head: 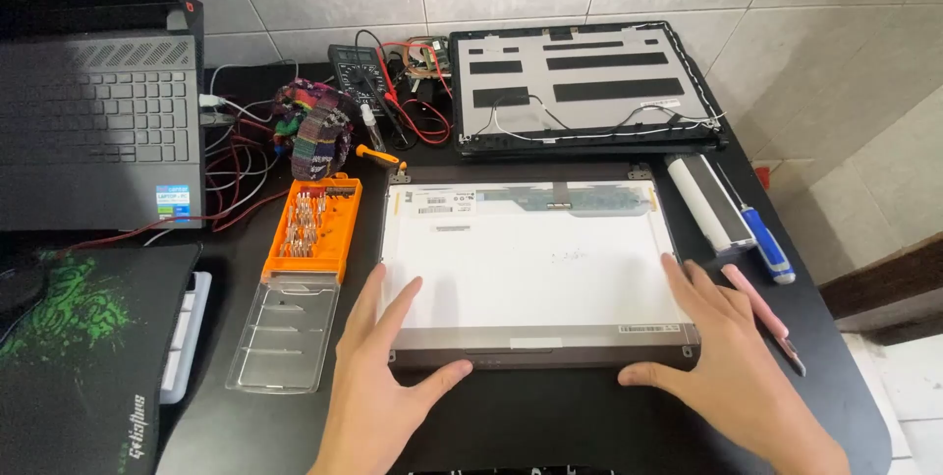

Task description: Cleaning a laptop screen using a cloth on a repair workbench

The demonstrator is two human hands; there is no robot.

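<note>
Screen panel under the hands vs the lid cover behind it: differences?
The screen panel shows a plain white back; the lid cover is grey with black strips and loose wires. Left hand and right hand rest on the panel's lower corners; the cover is untouched. Both lie flat on the black table.

Both hands, left hand and right hand, rest flat on the screen panel.

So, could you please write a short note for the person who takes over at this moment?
Left hand: open, flat on the near left corner of the white rectangular laptop screen panel.
Right hand: open, on its near right corner.
The panel lies back side up on the black table.
Done: the grey screen back cover lies apart behind it; the orange bit set is open.
Left: cannot tell from this view.
</note>
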